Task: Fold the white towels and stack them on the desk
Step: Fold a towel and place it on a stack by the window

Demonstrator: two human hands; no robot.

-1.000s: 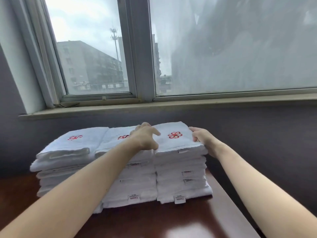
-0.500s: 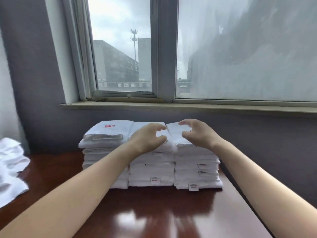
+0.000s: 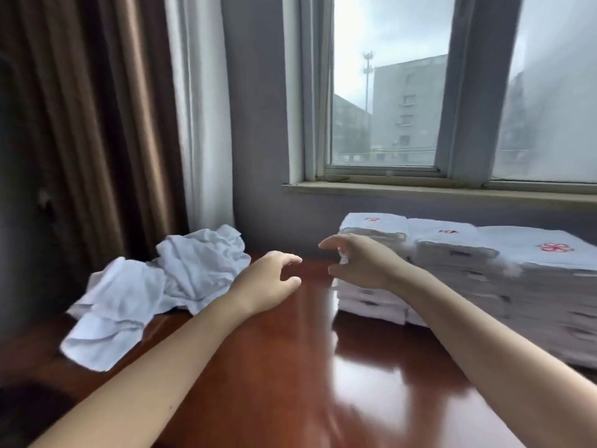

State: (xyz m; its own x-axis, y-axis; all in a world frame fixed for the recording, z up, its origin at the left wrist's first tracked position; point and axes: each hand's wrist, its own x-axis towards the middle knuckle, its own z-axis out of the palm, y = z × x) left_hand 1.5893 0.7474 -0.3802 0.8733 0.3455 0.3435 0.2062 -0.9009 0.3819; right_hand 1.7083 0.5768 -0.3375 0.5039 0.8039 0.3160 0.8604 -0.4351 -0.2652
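Both loosely curled and empty, the left hand (image 3: 268, 282) hovers nearer than the right hand (image 3: 358, 263) to the crumpled heap of white terry towels (image 3: 168, 279) at its nine o'clock on the red-brown wooden desk (image 3: 290, 367).

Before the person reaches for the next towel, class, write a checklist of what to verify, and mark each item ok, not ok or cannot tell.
1. The left hand holds nothing: ok.
2. The right hand holds nothing: ok.
3. The crumpled towels lie on the desk, left of both hands: ok.
4. Bare desk between the crumpled towels and the folded stacks for folding: ok.
5. The folded stacks stand level, nothing sliding: ok.
6. Number of crumpled towels left: cannot tell.
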